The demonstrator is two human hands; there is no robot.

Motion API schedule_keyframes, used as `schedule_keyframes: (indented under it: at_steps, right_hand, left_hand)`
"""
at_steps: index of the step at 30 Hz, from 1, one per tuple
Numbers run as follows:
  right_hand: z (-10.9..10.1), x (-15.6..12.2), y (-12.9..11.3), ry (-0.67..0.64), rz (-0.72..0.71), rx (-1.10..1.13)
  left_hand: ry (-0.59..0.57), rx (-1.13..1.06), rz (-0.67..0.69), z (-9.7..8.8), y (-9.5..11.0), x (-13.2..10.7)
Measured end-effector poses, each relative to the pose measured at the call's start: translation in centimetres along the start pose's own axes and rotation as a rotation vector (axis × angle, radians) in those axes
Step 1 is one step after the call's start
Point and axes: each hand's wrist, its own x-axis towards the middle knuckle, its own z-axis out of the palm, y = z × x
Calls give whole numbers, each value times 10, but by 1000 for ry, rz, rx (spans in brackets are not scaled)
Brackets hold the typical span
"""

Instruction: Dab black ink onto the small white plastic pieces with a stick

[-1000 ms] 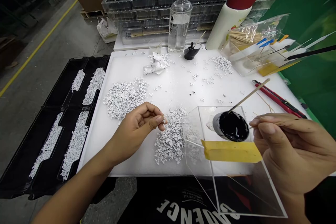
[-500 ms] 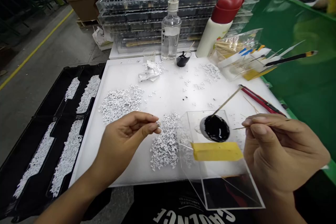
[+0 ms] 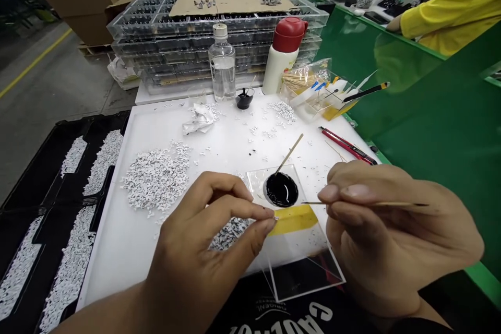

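Note:
My left hand (image 3: 207, 245) pinches a tiny white piece (image 3: 276, 218) between thumb and forefinger, mostly covered by the fingertips. In my right hand (image 3: 403, 235) is a thin wooden stick (image 3: 391, 204), its dark tip pointing left towards that piece, with a small gap between. Behind the fingertips, a cup of black paint (image 3: 281, 191) with a stirring stick (image 3: 289, 153) leaning in it stands on a clear acrylic stand (image 3: 309, 286). Yellow tape (image 3: 296, 218) crosses the stand. A pile of small white pieces (image 3: 230, 232) lies partly hidden behind my left hand.
A larger pile of white pieces (image 3: 156, 177) covers the table's left. Black trays (image 3: 50, 167) of pieces stand beside it. Further back are a bottle (image 3: 223, 70), a thermos (image 3: 279, 65), stacked clear cases (image 3: 156, 52) and a red-and-black cutter (image 3: 346, 145). Someone's yellow sleeve (image 3: 454, 8) shows beyond the green partition (image 3: 410, 94).
My left hand has moved right, to just in front of the taped stand. The stick in my right hand now points near its fingertips. The camera view has shifted, too.

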Motion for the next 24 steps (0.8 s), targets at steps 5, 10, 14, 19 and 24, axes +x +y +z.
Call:
schedule_keyframes:
  at_steps: [5, 10, 14, 19, 24]
  right_hand:
    - [5, -1, -4, -64, -47, -50]
    - [1, -1, -9, -122, -19, -99]
    - [0, -2, -8, -127, -43, -94]
    - [-6, -1, -9, -224, -35, -124]
    - [-13, 2, -10, -315, 1, -201]
  left_hand:
    - [-19, -37, -18, 2, -2, -1]
    - [-2, -52, -21, 5, 0, 3]
    - [14, -51, -15, 10, 0, 3]
    - [1, -53, 6, 15, -2, -2]
    - [3, -62, -2, 19, -4, -3]
